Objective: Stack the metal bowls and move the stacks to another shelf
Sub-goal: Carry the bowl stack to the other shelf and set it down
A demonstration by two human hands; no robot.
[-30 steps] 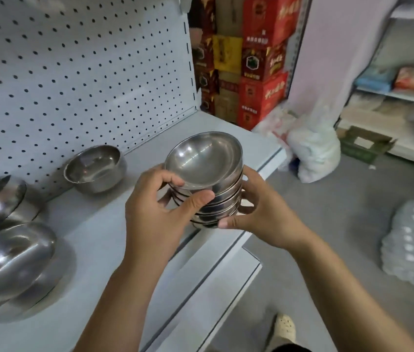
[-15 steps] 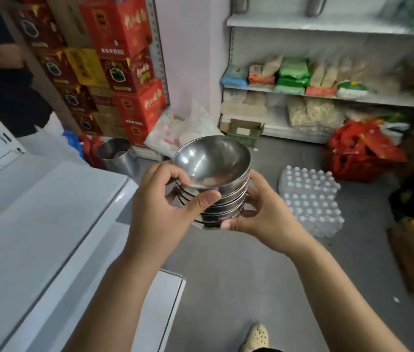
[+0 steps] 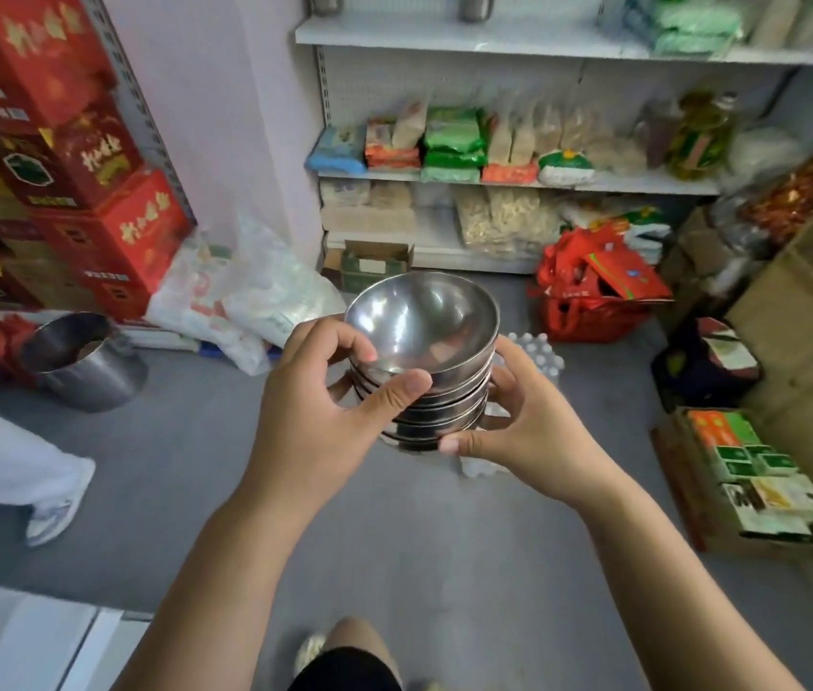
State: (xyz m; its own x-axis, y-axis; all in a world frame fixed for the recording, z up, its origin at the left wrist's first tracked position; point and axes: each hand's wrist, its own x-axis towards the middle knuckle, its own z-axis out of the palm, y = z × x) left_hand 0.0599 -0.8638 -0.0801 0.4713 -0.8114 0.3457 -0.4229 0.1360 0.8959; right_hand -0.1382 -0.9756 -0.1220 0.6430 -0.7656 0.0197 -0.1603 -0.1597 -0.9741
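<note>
The left hand (image 3: pixel 315 416) and right hand (image 3: pixel 534 431) grip a stack of bowls (image 3: pixel 422 361) between them, fingers curled around its sides, above the floor (image 3: pixel 419 541). Beyond the hands is a shelf (image 3: pixel 519 184) with packets.

Silver bowl stack (image 3: pixel 424 351); red boxes (image 3: pixel 95 157); grey floor (image 3: pixel 444 541).

I see a stack of metal bowls (image 3: pixel 424 351) held above the grey floor (image 3: pixel 419 541). The left hand (image 3: pixel 315 416) grips its left side, fingers curled over the top rim. The right hand (image 3: pixel 534 431) grips its right side, lower down. Left of the stack a steel pot (image 3: pixel 80 361) stands on the floor. Behind the stack are a shelving unit (image 3: pixel 494 39) with food packets and, more to the right, a red bag (image 3: pixel 589 296).
</note>
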